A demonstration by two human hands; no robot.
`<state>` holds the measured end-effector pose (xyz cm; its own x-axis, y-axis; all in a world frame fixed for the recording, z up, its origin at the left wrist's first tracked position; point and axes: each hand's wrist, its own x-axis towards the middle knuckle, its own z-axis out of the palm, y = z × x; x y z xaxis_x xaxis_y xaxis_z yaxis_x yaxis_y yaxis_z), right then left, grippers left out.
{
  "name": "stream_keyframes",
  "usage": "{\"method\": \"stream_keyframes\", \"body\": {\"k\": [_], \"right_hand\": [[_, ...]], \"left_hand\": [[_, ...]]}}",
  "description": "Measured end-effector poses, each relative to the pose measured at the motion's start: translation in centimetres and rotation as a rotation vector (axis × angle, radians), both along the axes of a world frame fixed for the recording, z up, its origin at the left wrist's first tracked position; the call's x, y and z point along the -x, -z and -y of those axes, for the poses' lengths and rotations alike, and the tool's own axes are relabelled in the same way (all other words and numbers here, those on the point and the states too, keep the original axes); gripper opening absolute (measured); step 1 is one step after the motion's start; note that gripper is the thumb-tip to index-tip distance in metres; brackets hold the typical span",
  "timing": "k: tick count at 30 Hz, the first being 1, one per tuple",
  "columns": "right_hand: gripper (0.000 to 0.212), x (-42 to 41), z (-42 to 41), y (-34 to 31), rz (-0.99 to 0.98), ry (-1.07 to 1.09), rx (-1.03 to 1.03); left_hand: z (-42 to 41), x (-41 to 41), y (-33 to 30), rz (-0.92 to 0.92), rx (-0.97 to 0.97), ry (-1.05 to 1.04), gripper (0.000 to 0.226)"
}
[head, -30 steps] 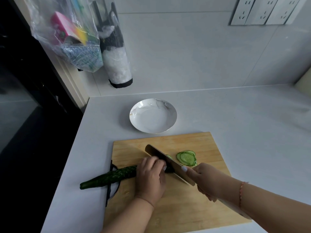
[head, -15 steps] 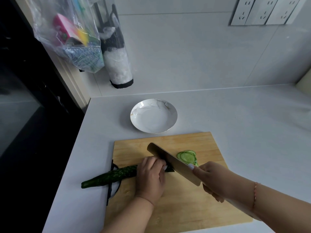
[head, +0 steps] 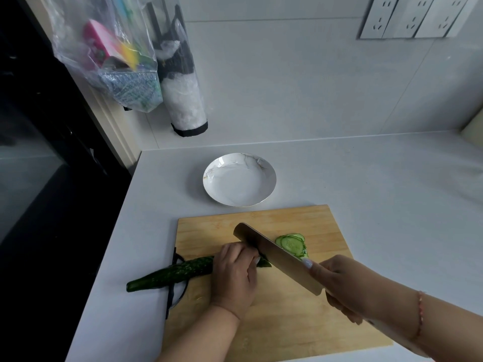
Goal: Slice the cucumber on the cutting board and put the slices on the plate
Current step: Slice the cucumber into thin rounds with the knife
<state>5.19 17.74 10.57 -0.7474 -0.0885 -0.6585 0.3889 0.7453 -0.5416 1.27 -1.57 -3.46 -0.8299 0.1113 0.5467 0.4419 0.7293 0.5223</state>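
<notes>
My left hand is curling its fingers over the cucumber on the board; my right hand is gripping the knife — blade at the cut end. Slices are lying just beyond — plate sitting behind the board.

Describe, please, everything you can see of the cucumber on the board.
The long dark green bumpy-skinned cucumber lies flat, its tapered end overhanging the left edge of the pale wooden cutting board above the counter. The left hand grips it near the cut end, where the broad metal knife blade, held by the right hand, meets it. Thin pale green round slices lie beyond the blade.
</notes>
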Motion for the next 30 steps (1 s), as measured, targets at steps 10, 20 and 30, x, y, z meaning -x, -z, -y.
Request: {"method": "stream_keyframes", "body": {"k": [10,20,30], "right_hand": [[0.063,0.2,0.5,0.2,0.026,-0.017,-0.004],[0.063,1.6,1.7,3.1,-0.002,-0.026,-0.055],[0.06,1.8,1.3,3.7,-0.015,-0.003,-0.03]], "left_hand": [[0.1,0.0,0.2,0.013,0.0,0.009,0.008],[0.1,-0.1,0.0,0.022,0.008,-0.005,0.011],[1.3,0.0,-0.1,-0.011,0.101,-0.023,0.015]]}}
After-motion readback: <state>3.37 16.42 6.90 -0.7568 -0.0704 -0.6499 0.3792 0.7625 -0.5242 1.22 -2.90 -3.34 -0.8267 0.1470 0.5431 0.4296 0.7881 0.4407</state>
